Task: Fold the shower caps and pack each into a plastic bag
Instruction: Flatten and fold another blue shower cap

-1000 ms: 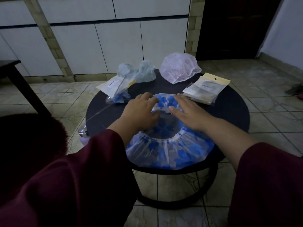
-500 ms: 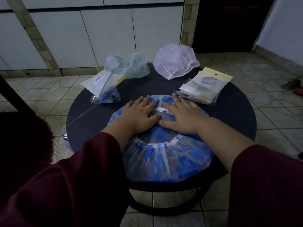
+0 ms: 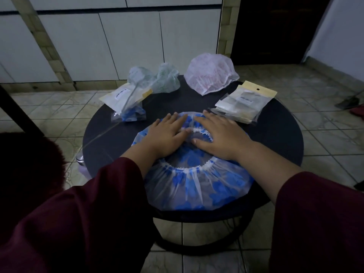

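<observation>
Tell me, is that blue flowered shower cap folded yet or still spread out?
Spread out. The blue shower cap lies flat on the table, elastic opening facing up, with the left hand and right hand pressing it down.

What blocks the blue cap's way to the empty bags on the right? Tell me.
Nothing visible does. Both hands, left hand and right hand, press the blue cap flat; the empty bags lie just beyond it.

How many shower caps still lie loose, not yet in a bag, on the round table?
3. The blue-patterned cap lies nearest, flat under both hands. The pale green cap sits crumpled at the far left. The pink cap sits at the far edge. Another blue one appears already bagged.
</observation>
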